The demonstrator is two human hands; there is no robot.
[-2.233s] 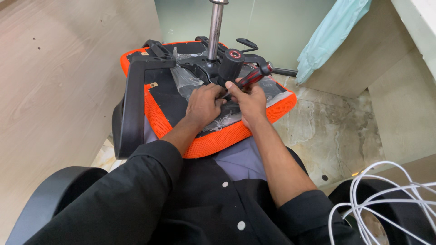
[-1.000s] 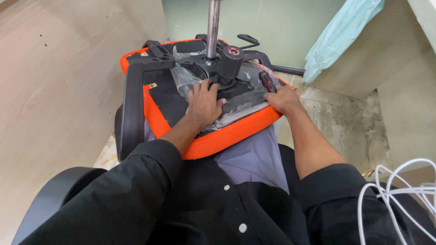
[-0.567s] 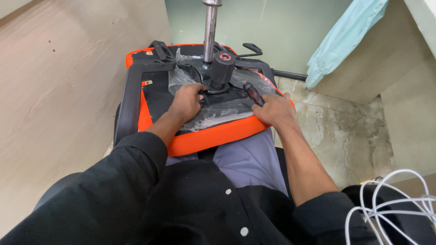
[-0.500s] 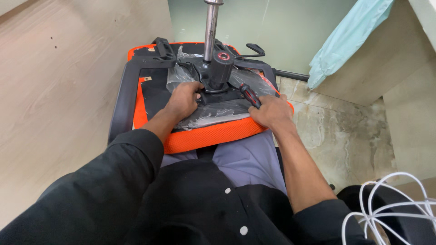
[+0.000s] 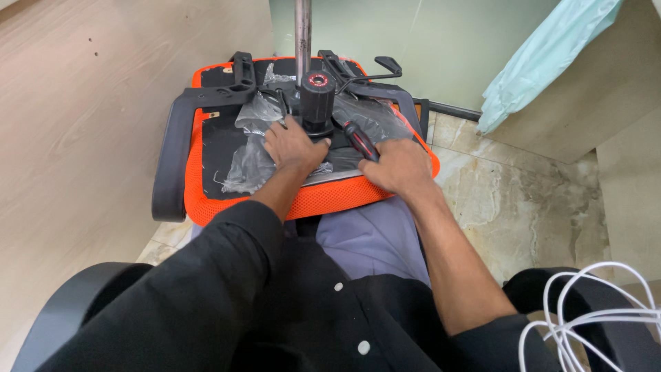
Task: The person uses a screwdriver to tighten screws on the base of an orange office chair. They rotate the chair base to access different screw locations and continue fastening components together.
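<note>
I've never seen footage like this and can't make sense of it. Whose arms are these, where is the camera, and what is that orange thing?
The camera sits on a person's head and looks down, so the arms are that person's own. On their lap lies an upturned office chair seat, orange with black armrests, its underside facing up. A black mechanism with a metal post stands at its middle, partly wrapped in clear plastic. The left hand presses flat beside the mechanism. The right hand holds a screwdriver with a black and red handle. White cables hang at lower right.

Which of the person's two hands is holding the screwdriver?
The right hand grips the black-and-red screwdriver at the seat's near edge. The left hand holds no tool; it lies flat on the plastic wrap by the black column.
</note>
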